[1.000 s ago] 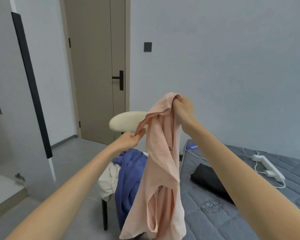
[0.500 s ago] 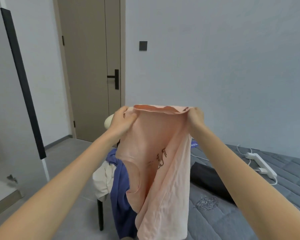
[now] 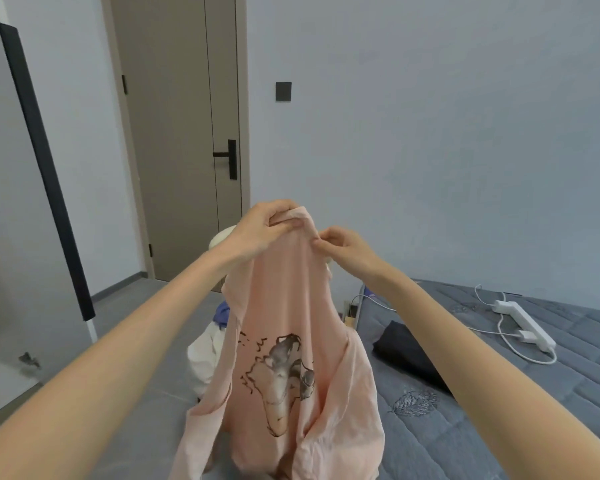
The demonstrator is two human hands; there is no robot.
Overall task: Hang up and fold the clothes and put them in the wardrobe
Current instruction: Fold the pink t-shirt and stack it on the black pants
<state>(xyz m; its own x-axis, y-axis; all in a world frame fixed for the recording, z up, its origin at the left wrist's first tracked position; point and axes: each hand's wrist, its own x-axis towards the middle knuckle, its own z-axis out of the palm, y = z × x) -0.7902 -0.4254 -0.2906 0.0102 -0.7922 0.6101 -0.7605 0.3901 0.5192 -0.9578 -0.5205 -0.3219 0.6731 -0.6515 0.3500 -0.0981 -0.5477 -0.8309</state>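
Bringing your spread hands together, you grip the top of the shirt (image 3: pixel 284 306) in the left hand (image 3: pixel 260 230) and pinch it with the right hand (image 3: pixel 343 247), so it hangs in front of the chair (image 3: pixel 220 240), still unfolded.

Both arms bare, reaching forward from the lower corners of the view and converging near centre. Forearms close to straight; elbows out of frame. Left grip (image 3: pixel 264 230) sits slightly higher than the right, back of the hand facing the camera, fingers curled round the bunched top of a pink shirt (image 3: pixel 284 306). Right grip (image 3: pixel 343 247) is just beside it, back of the hand up, thumb and forefinger pinching a fold of the same cloth, remaining fingers loosely curled behind. Only a ridge of fabric lies between the two grips; whether they touch cannot be told.
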